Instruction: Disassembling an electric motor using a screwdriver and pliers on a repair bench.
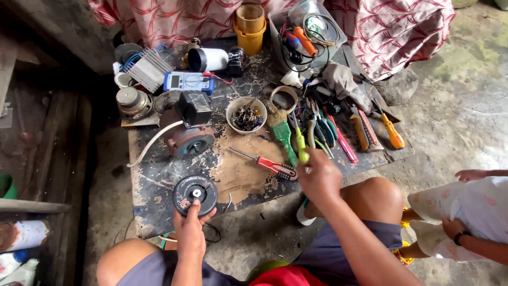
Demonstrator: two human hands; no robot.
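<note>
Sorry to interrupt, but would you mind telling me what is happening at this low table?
A seated person steadies a round black disc-shaped part on the worn board with the left hand. The right hand reaches among the tools and grips a yellow-green handled tool. A red screwdriver, a small motor, a bowl of small parts and a blue multimeter lie around. Another person sits at the right.
</note>
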